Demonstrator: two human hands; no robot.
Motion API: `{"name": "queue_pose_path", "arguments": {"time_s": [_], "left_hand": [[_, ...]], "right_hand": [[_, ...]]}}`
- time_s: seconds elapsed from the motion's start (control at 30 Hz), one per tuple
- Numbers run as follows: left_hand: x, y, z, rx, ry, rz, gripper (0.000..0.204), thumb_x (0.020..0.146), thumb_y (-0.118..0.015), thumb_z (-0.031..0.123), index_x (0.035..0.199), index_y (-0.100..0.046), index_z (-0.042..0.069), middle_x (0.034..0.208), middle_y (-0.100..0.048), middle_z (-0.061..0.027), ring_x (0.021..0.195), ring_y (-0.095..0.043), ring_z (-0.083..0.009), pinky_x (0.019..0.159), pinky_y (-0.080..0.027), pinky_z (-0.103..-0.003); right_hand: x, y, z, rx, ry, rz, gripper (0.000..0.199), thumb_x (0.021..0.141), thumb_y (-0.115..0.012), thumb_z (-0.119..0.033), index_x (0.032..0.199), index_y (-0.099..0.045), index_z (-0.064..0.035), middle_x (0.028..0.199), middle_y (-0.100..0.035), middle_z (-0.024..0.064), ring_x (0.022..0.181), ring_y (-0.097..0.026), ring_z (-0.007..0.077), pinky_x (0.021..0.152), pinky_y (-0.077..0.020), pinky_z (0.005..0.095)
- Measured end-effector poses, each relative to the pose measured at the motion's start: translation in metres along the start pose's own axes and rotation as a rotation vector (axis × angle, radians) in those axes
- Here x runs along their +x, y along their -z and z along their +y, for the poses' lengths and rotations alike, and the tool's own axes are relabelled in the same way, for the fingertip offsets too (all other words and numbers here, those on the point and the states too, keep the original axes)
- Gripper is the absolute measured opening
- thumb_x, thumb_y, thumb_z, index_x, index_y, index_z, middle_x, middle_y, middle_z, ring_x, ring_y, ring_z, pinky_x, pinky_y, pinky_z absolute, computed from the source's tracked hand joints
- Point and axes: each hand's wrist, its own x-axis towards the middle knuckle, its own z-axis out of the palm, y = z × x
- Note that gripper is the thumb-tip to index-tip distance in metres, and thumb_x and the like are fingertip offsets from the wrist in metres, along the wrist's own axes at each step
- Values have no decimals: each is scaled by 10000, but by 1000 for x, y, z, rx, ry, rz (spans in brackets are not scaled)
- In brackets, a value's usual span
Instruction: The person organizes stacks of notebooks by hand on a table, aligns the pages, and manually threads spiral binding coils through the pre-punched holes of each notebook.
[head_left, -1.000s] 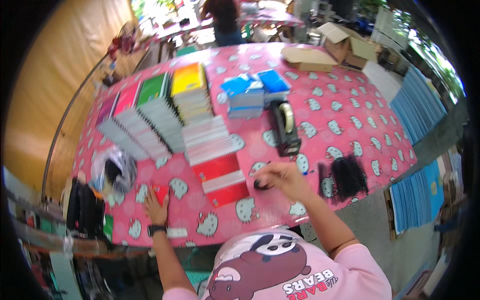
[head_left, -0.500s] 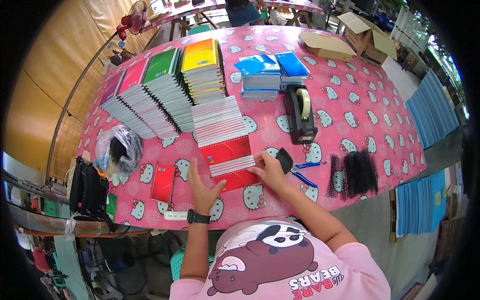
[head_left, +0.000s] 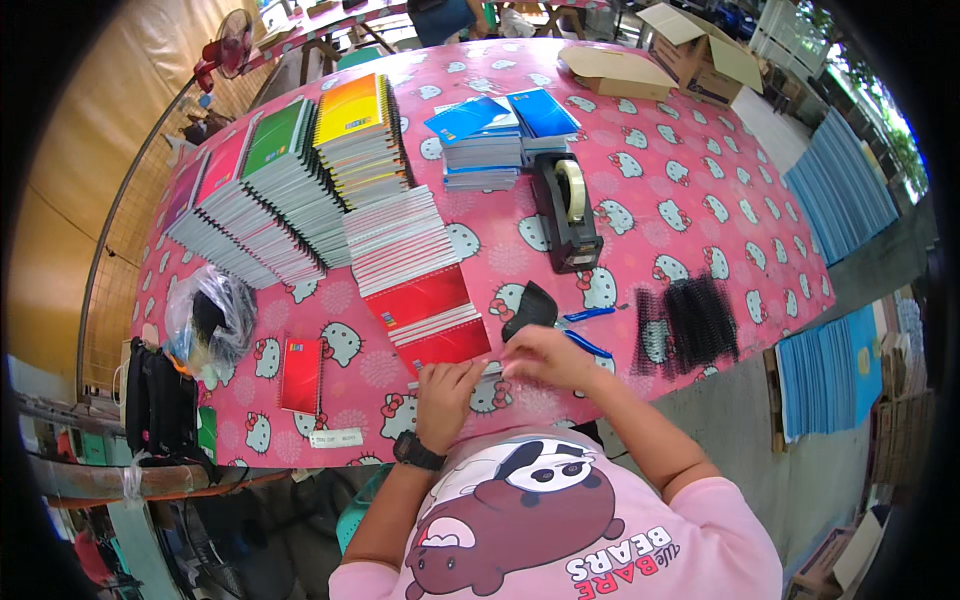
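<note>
A long row of red notebooks (head_left: 420, 300) lies fanned out before me, red covers and white page edges showing. At its near end my left hand (head_left: 447, 405), wearing a black watch, has its fingers closed over the pale edge. My right hand (head_left: 548, 358) is pinched just right of that corner; what lies between its fingertips is too small to make out. Past the right hand lie a black pouch-like piece (head_left: 530, 310) and blue-handled pliers (head_left: 588, 332). Left of the row rests a single red spiral notebook (head_left: 301, 375), with a white paper strip (head_left: 337, 438) below it.
Tall stacks of yellow (head_left: 352, 110), green (head_left: 272, 140) and pink (head_left: 228, 165) notebooks stand far left. Blue notebooks (head_left: 480, 150) and a black tape dispenser (head_left: 568, 215) are beyond the row. Black spiral coils (head_left: 690, 325) lie right; a plastic bag (head_left: 212, 320) sits left.
Both hands have come from the sides of the red notebooks to their near end, close together. The left fingers, spread before, are now closed. The whole view has shifted slightly.
</note>
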Motion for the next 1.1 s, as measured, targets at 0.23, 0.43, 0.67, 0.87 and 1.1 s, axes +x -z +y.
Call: {"name": "queue_pose_path", "arguments": {"time_s": [0.23,0.43,0.67,0.87,1.1], "left_hand": [[-4,-1,6,-9,46,-47,295,744,-599,84,1036,-633,112,909,-591,-40,867,-541,-210,738,-363,-360],[-2,4,13,-95,124,-16,208,760,-639,124,966,-655,104,875,-560,-57,842,-516,-234,737,-360,-372],[-3,-11,10,-167,36,23,179,734,-652,99,911,-636,78,873,-545,-87,850,-500,-276,757,-361,-406],[0,-13,21,-96,23,49,170,740,-638,90,899,-620,34,880,-525,-134,865,-481,-312,777,-355,-416],[0,-13,23,-77,24,-42,184,785,-618,149,932,-601,39,891,-513,-128,874,-475,-301,771,-348,-420]], "right_hand": [[-16,91,50,-88,-386,591,146,778,-663,-118,872,-627,-12,730,-660,100,696,-643,230,656,-490,328],[-57,101,104,-897,-796,610,215,742,-680,-143,898,-599,-20,892,-642,156,847,-617,340,735,-481,427],[-67,103,103,-867,-729,682,148,748,-583,-157,801,-644,-32,799,-620,207,786,-610,396,698,-495,483],[-61,96,127,-814,-790,623,180,794,-466,-96,877,-595,-1,891,-594,223,794,-617,360,655,-532,432],[-70,102,104,-675,-769,717,159,790,-509,-110,904,-584,-26,888,-612,172,836,-616,334,687,-525,432]]}}
